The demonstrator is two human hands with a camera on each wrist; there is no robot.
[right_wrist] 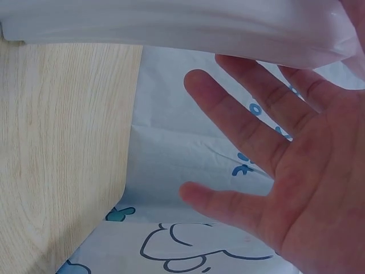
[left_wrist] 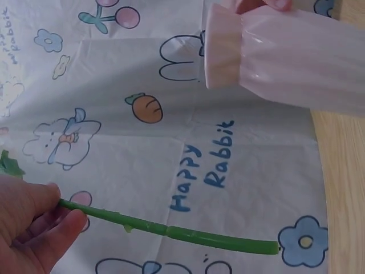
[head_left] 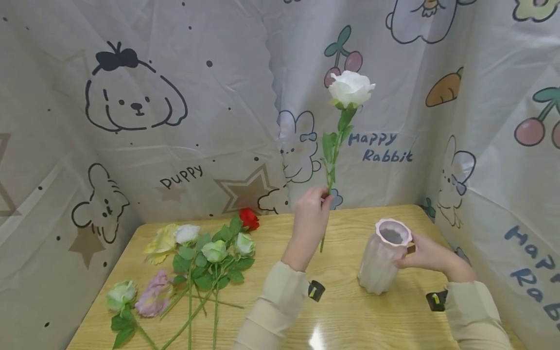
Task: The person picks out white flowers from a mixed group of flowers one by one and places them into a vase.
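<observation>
A white rose stands upright, its green stem pinched low between the thumb and fingers of my left hand. The stem's cut end hangs below that hand, left of the pale pink fluted vase and apart from it. With the thumb on one side and fingers on the other, my right hand holds the vase near its scalloped rim. In the right wrist view, the other fingers of this hand are spread and straight. The vase's mouth shows no flower.
Several flowers lie on the left of the wooden table: a yellow one, a red one, a pink one, a white one and pale green roses. Printed cloth hangs behind and beside the table.
</observation>
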